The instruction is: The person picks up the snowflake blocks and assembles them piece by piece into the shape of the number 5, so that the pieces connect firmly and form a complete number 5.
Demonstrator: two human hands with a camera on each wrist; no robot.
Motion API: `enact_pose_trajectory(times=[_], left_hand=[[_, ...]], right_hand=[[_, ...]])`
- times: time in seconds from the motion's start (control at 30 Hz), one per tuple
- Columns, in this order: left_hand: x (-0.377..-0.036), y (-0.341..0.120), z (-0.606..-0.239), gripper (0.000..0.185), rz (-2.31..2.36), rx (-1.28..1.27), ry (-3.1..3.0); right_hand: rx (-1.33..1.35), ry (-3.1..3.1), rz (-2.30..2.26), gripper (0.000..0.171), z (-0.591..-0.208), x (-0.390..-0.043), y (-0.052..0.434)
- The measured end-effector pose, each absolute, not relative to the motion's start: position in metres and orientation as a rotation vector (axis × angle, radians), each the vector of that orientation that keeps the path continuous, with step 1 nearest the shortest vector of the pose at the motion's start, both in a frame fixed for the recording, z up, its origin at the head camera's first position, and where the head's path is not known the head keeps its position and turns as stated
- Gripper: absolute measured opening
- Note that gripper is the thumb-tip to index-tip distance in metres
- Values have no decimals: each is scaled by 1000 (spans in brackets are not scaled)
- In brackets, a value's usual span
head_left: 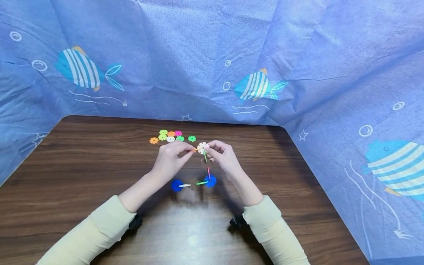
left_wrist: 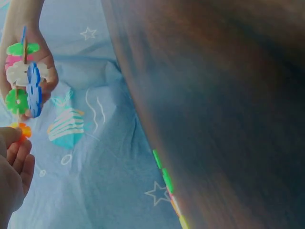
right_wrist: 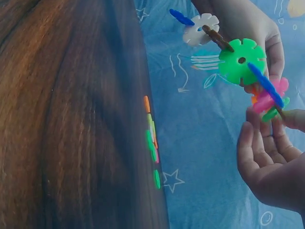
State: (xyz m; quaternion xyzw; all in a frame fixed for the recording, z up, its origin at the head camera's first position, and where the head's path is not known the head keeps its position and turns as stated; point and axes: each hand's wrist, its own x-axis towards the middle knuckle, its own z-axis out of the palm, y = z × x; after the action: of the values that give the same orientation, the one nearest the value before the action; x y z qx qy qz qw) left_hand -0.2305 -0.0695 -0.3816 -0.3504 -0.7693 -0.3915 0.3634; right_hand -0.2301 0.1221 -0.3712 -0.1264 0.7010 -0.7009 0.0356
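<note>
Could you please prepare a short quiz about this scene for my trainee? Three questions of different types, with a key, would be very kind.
1. True or false: the left hand pinches a blue disc.
2. Multiple choice: what is printed on the cloth behind the table? A) fish B) cars C) trees
3. Fill in: in the head view, among the loose discs, the one farthest left is ____.

Key: 1. False; it pinches an orange disc. 2. A. 3. orange.

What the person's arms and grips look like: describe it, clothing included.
The left sleeve and right sleeve are pale cream, with wide cuffs ending on the forearms. The left grip and right grip are ungloved. Small black objects show by the cuffs; whether worn is unclear.
</note>
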Motion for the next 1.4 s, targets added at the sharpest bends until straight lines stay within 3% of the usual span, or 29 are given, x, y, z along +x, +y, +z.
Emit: enact_pose_trajectory(times=[0.17,0.53,0.77,1.17,1.4], left_hand=[[-231,-68,-379,13,-957,-929,-2021],[-240,-81,-373,19,-983,-944,-2130],[-272,-105,-377,29,-932,-869,-2278],[-336,-126,-413,37,-713,-1050,-2643],[-355,-131,-426,33,-509,-1168,-2811]], right_hand=[[-429,2081,-2119,22,-373,-231,122],[-342,2019,-2149,14,-373,-232,127],[-261,1984,-2170,7,-368,-231,137],[-309,1843,-2209,7,-371,-236,152],[-312,1820,-2187,7,-372,-236,156]])
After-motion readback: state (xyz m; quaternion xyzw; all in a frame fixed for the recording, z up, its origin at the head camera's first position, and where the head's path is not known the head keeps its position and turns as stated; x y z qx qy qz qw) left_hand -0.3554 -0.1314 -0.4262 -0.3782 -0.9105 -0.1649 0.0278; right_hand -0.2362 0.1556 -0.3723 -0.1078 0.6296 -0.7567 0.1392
